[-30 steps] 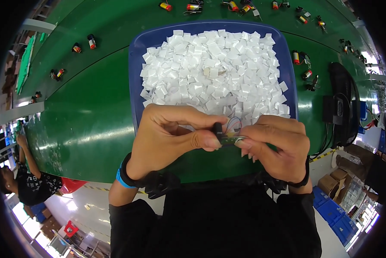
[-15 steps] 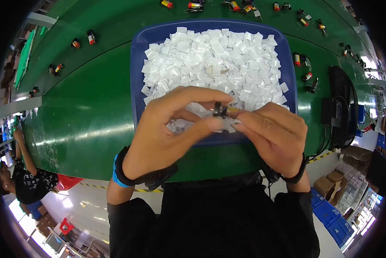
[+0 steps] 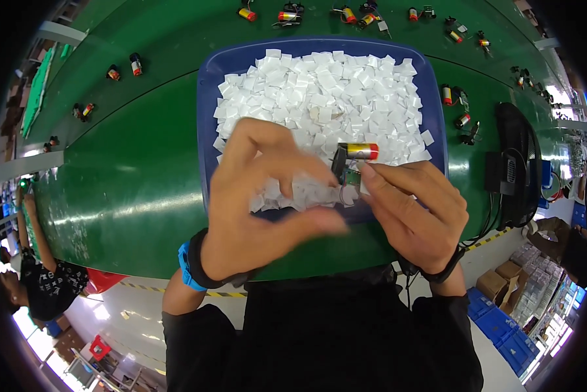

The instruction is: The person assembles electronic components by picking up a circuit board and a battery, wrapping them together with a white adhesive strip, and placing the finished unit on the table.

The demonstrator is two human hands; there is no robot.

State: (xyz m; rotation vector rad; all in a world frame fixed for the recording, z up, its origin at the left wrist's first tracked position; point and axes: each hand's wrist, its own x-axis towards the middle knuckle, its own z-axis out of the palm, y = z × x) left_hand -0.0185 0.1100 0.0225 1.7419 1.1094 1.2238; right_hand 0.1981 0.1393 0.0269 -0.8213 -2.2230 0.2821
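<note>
I've got the right hand (image 3: 419, 212) pinching a battery unit (image 3: 362, 151) over the blue tray (image 3: 206, 117), near-edge side; left hand (image 3: 241, 196) is open, kinda blurry.

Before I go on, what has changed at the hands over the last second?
The left hand has opened, its thumb and fingers spread; blur hides whether it still touches the black part. The right hand keeps its pinch on the green board. The red-and-yellow cylinder now shows plainly. The blue tray stayed put.
</note>
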